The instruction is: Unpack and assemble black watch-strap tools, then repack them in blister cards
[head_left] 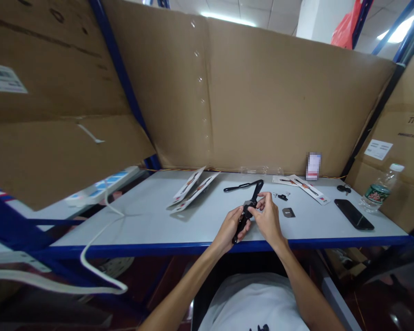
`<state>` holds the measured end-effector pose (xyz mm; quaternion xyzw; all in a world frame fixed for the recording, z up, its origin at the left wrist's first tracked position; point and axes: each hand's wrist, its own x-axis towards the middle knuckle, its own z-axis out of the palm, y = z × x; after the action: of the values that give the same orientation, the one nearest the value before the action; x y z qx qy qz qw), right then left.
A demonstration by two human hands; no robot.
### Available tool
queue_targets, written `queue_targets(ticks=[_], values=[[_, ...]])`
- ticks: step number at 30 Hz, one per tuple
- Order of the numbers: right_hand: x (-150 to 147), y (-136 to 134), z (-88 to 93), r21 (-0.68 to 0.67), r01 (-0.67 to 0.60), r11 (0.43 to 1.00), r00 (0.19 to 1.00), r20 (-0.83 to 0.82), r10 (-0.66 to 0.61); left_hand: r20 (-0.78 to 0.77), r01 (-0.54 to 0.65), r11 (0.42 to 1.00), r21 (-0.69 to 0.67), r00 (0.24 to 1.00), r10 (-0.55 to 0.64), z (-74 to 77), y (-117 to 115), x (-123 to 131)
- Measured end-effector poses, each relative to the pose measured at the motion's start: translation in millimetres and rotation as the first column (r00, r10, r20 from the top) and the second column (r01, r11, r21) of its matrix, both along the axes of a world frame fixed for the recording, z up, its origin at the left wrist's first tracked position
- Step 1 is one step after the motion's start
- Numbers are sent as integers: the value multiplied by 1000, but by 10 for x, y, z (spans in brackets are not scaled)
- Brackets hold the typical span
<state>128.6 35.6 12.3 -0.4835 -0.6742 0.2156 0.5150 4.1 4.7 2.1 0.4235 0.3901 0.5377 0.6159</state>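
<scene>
Both my hands meet over the front middle of the grey table [141, 220]. My left hand [230, 227] is closed around the lower part of a black watch-like strap [250, 202]. My right hand [268, 216] pinches the strap's middle, near a small grey body, with fingertips pressed together. The strap's upper end points away from me. A second black strap [239, 186] lies flat just beyond. Small dark parts [282, 197] and a little dark square plate [288, 212] rest to the right of my right hand.
Printed packaging cards lie at the back left [193, 186] and back right [305, 185]. A black phone [353, 214], a water bottle [379, 189] and black scissors [344, 188] sit at the right. Cardboard walls [262, 101] enclose the table. A power strip [101, 185] and white cable [100, 239] are on the left.
</scene>
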Motion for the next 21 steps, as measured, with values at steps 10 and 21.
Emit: queue_targets(ticks=[10, 21], values=[[51, 70, -34, -158, -46, 986, 997, 51, 54, -36, 32, 999, -1, 999, -32, -5, -5, -15], [25, 72, -56, -155, -40, 987, 997, 62, 50, -110, 46, 999, 5, 993, -45, -64, 8, -28]])
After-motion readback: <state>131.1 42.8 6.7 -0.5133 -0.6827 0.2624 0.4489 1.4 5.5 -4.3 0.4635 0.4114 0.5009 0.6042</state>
